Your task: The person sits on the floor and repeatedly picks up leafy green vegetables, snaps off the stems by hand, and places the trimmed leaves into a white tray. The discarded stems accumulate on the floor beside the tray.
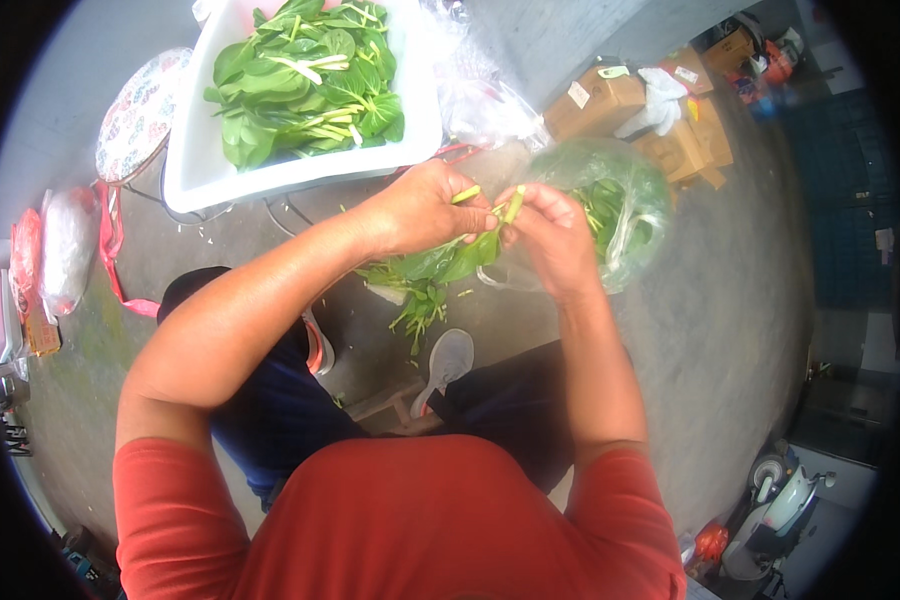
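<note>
My left hand (427, 210) is closed around a cut green stem (466, 195), whose pale end sticks out above the fingers. Just to its right, my right hand (546, 232) pinches another thick stem (514, 204) between thumb and fingers. The fingertips of both hands nearly meet there. Broad green leaves (474, 259) hang below them; which stem each leaf belongs to is hard to tell. Beyond the left hand stands a white plastic tub (300, 180) holding many leafy greens (307, 90). A clear plastic bag (645, 202) with more greens (607, 217) lies beside the right hand.
Trimmed leaves and stems (424, 304) lie on the concrete floor (720, 315) ahead of my shoe (450, 356). A round stool with a patterned cover (142, 112) stands left of the tub. Cardboard boxes (600, 97) are at the back right. A red strap (112, 247) trails at left.
</note>
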### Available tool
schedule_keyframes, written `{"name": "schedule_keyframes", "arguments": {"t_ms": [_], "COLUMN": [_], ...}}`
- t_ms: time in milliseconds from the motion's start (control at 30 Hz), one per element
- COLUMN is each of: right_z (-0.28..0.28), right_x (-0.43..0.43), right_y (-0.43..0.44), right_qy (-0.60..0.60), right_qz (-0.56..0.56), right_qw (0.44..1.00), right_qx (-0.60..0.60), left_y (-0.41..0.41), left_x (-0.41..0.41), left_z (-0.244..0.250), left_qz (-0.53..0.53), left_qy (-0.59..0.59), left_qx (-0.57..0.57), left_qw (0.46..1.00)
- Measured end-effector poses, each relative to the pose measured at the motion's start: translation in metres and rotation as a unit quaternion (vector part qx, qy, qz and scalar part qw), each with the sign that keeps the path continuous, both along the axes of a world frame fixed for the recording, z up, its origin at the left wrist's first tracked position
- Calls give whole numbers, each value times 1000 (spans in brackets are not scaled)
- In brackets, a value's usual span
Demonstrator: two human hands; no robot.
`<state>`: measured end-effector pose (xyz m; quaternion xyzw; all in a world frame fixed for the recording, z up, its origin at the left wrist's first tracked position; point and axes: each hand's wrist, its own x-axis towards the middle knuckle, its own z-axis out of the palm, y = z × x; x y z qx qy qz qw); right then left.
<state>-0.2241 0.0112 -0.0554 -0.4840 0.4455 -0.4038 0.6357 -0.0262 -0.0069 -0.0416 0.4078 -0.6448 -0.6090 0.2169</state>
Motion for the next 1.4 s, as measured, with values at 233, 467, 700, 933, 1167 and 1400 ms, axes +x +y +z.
{"name": "schedule_keyframes", "arguments": {"t_ms": [233, 467, 700, 933, 1167, 1400], "right_z": [-10, -3, -19, -14, -17, -13], "right_x": [-1, -4, 3, -11, -9, -2], "right_y": [0, -3, -4, -9, -6, -5], "right_qy": [160, 66, 70, 81, -108, 8], "right_qz": [-39, 22, 33, -53, -9, 26], "right_qw": [981, 997, 997, 995, 990, 997], "right_qx": [-104, 19, 2, 9, 88, 72], "left_y": [-6, -1, -1, -2, 4, 7], "left_x": [3, 3, 4, 8, -4, -7], "left_z": [2, -1, -3, -12, -13, -10], "left_qz": [-17, 5, -24, -13, 29, 19], "left_qy": [-95, -32, -42, 17, 38, 34], "left_qx": [-4, 54, 87, 102, 130, 102], "left_qw": [995, 998, 995, 995, 990, 994]}}
